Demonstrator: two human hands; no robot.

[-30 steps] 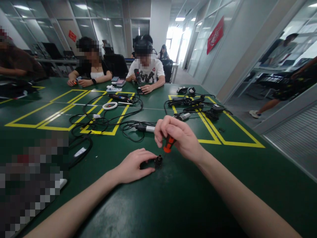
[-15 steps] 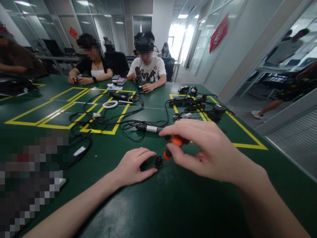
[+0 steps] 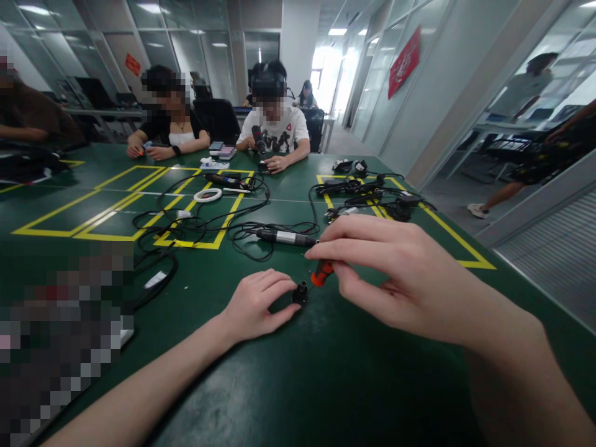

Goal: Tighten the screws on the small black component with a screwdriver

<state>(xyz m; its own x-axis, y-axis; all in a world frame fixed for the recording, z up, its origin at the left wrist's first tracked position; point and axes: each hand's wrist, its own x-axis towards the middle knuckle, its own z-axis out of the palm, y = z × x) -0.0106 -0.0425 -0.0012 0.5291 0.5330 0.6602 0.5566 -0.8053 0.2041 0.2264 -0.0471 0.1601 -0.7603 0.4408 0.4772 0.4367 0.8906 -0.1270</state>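
Observation:
My left hand (image 3: 254, 304) rests on the green table (image 3: 326, 372) with its thumb and fingers pinched round a small black part (image 3: 300, 293). My right hand (image 3: 395, 273) hovers just to the right of it and holds a small screwdriver with an orange handle (image 3: 321, 272) between thumb and fingers, the tool lying low and pointing toward the black part. Most of the screwdriver is hidden under the fingers.
A black-and-silver tool (image 3: 284, 236) with tangled black cables lies just beyond my hands. More cables and adapters (image 3: 367, 195) sit at the right inside yellow tape lines. A white ring (image 3: 207, 195) lies further back. Two people sit across the table; one holds a black tool (image 3: 257, 138).
My right hand has come nearer the camera and dropped, tilting the orange screwdriver from upright to nearly flat. The left hand has stayed on the black part.

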